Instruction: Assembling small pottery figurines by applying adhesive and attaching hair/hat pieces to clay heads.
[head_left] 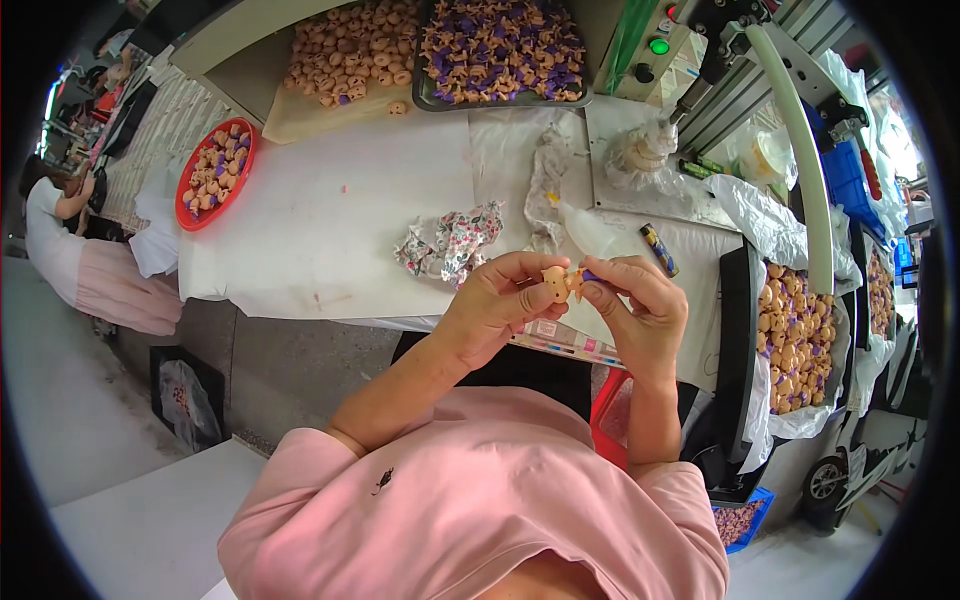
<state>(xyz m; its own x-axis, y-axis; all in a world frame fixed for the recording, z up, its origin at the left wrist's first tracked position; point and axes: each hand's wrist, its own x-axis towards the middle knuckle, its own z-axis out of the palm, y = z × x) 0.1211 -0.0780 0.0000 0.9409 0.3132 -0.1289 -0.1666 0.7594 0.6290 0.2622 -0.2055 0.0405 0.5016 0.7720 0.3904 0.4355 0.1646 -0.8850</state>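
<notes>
The left hand [490,309] holds a toy head [554,285] in narrow pinch; the right hand [645,302] pinches a toy body [575,284] at the head's three o'clock. Flowered cloth [462,238] lies toward ten o'clock.

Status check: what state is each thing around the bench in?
Left hand: pinching small figure
Right hand: pinching the figure's other end
Floral cloth: crumpled
Squeeze bottle: lying on its side
Patterned cylinder: lying flat
Red bowl: filled
Upper black tray: filled
Nearer right tray: lined, filled
Green light: lit
</notes>
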